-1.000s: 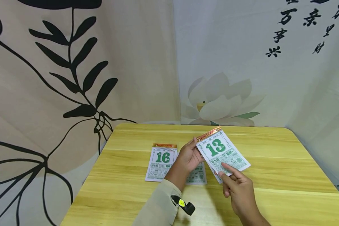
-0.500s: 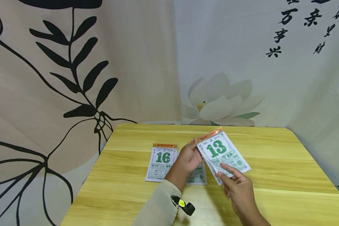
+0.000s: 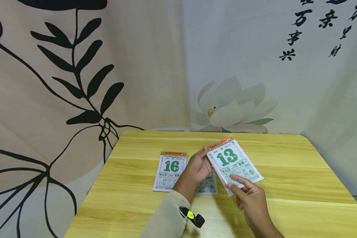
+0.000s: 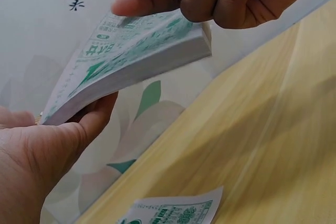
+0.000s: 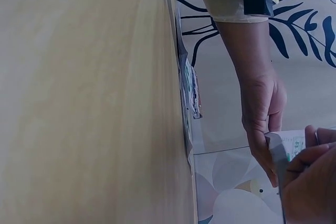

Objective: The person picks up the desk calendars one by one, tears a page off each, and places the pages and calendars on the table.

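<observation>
Green-numbered calendar pad (image 3: 233, 162) held by left hand (image 3: 197, 167) and right hand (image 3: 251, 198).

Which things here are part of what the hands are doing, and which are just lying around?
In hand: calendar pad showing 13, gripped by left hand and pinched by right hand.
Lying about: page 16 and another page on the table.

Both hands, left hand (image 3: 198, 166) and right hand (image 3: 250, 198), hold the calendar pad (image 3: 233, 162).
</observation>
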The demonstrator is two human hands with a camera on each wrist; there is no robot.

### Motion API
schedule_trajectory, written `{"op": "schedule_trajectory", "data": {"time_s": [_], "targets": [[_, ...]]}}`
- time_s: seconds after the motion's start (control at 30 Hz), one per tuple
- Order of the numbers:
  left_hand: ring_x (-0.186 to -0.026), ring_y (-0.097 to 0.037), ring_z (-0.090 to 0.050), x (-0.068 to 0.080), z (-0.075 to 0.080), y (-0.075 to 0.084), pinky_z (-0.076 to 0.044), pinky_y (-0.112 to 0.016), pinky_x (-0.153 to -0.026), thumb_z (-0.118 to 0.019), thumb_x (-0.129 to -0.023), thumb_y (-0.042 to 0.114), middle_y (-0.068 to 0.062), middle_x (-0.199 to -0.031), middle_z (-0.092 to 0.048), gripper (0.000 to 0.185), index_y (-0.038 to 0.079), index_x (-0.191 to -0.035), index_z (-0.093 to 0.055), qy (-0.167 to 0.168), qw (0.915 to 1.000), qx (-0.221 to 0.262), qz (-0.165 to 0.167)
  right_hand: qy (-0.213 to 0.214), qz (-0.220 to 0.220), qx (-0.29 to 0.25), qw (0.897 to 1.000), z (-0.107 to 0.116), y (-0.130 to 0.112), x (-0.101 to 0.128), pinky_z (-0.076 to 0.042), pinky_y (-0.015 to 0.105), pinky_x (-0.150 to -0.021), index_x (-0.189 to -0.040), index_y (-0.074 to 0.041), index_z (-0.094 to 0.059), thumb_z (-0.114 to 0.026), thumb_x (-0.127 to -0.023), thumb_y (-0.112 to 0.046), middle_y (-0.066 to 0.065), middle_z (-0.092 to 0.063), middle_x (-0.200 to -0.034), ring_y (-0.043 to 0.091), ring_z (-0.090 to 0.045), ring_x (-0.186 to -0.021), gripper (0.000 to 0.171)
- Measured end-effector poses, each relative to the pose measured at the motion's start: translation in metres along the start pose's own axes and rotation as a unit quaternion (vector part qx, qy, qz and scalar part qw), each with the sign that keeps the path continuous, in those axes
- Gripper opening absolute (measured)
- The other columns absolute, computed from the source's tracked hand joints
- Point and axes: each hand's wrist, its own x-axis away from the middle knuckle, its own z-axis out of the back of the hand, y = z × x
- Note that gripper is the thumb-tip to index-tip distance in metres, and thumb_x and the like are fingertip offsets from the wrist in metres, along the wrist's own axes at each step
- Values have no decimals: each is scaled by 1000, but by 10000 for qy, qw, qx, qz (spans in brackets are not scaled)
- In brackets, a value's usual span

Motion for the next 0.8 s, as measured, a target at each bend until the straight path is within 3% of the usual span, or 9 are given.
{"op": "schedule_trajectory", "data": {"time_s": [0.23,0.57,0.8], "targets": [[-157,-41,-44,2,3,0,-29,-68,-130,-22,-122,39,-23,-169,-47,57,4,-166,-32,-152,9997,-152,68,-76,-17,-57,10000,1,1,0,-28,24,-45,-116,-13,-85,-85,-94,-1,2,-79,-76,4,-35,-45,25],[-154,-40,-47,4,8,-1,-33,-69,-128,-21,-122,40,-23,-167,-49,58,3,-163,-37,-200,9989,-393,178,-169,117,-3,9998,4,2,-1,-18,33,-47,-115,-8,-84,-85,-92,1,0,-67,-64,6,-28,-46,24],[-152,-37,-51,4,11,-2,-33,-68,-128,-28,-121,42,-20,-164,-53,55,5,-160,-43,-197,9991,-307,213,-227,210,5,9995,7,1,-2,-17,35,-48,-115,-6,-84,-84,-93,1,2,-73,-68,9,-26,-46,23]]}}
